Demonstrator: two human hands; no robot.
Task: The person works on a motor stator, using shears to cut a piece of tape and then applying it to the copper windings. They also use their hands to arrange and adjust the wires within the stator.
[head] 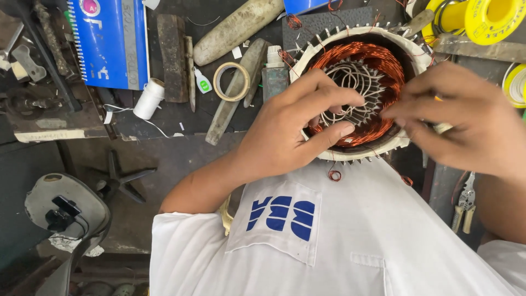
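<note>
I see the motor stator [356,38] standing bore-up on the cluttered bench [181,118], straight ahead between both hands. My left hand [290,131] is nearer, fingers curled over the copper windings [378,60] at the rim; my right hand [471,123] pinches white lacing cord [356,82] inside the bore.

My left hand [293,129] comes in from lower left, forearm bare, wrist bent a little, palm down. Its fingers [334,98] are curled and stretched to the right, thumb tucked under and pointing the same way. My right hand [471,123] comes in from the right, back of hand up, fingertips [392,112] pinched close and nearly meeting the left ones, neither grip closed round anything I can make out
</note>
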